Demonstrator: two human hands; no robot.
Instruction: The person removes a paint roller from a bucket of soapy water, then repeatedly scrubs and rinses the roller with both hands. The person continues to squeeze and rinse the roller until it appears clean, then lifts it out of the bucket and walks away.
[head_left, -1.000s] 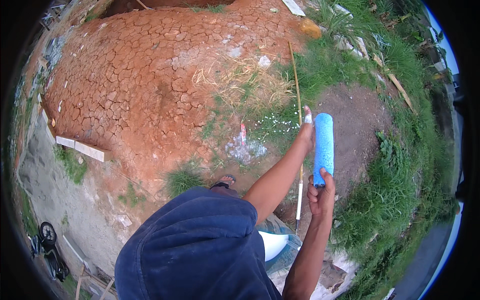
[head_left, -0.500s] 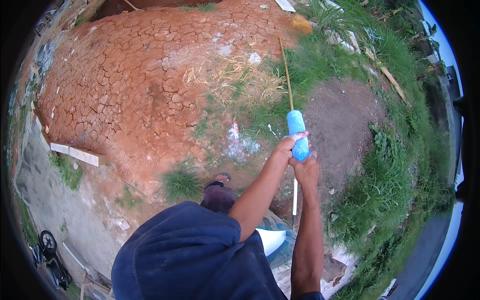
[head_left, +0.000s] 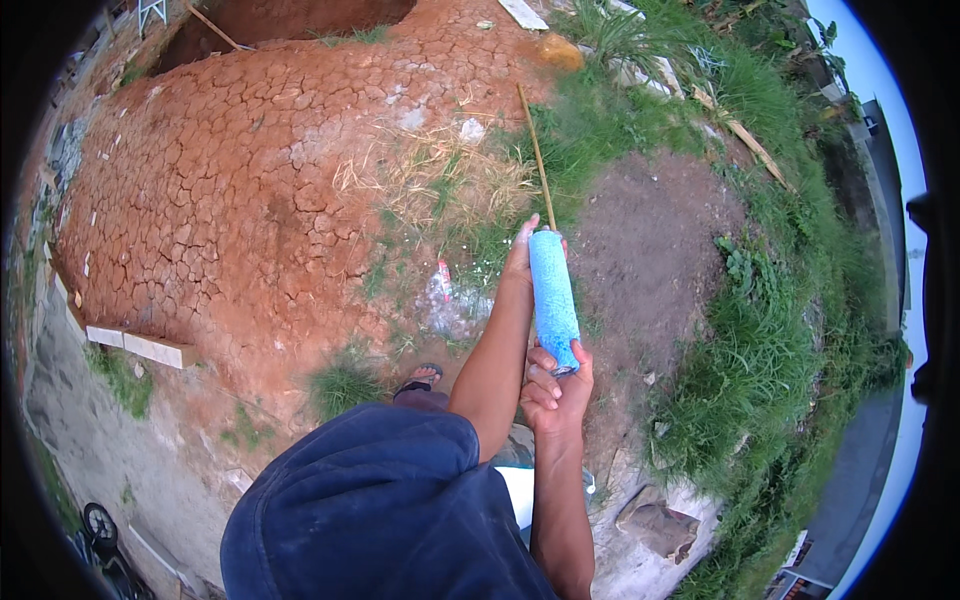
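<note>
A fluffy blue paint roller sleeve, speckled with white, is held out in front of me between both hands. My left hand is at its far end, with a thumb showing on one side and a fingertip on the other; the remaining fingers are hidden behind it. At the near end, my right hand grips the sleeve with curled fingers and the thumb along its side. Beyond the sleeve a thin wooden stick runs away over the grass, its near part hidden.
A white object lies partly hidden by my body. To the left spreads cracked red soil with pale blocks. A red-and-white item lies amid white splashes. Tall grass borders the right, and a pit opens far off.
My left hand has shifted from around the sleeve's middle to its far end. The right hand has turned to hold the near end. The view has shifted, moving the ground leftward.
</note>
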